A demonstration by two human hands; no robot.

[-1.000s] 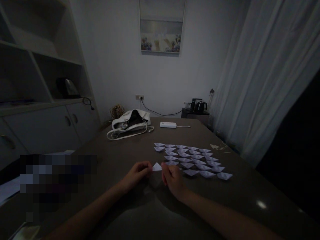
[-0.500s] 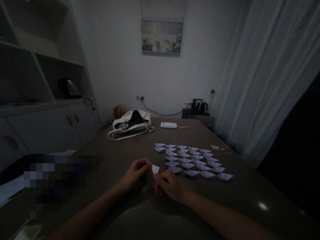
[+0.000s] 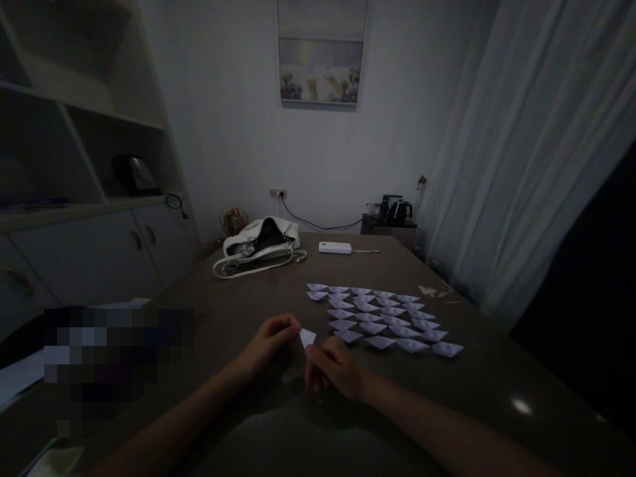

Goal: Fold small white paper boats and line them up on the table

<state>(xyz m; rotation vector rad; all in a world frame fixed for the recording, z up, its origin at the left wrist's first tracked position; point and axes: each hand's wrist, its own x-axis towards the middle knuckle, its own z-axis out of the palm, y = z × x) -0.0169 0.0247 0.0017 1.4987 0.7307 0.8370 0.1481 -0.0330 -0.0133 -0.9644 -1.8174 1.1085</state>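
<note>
Folded paper piece (image 3: 307,337) pinched between both hands' fingertips, its tip pointing up-left; long axis unclear.

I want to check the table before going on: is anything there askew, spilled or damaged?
Nothing stands out. The folded papers lie in neat rows on the table. Both hands hold one small paper. The bag lies open beyond; a few scraps lie by the far edge.
</note>
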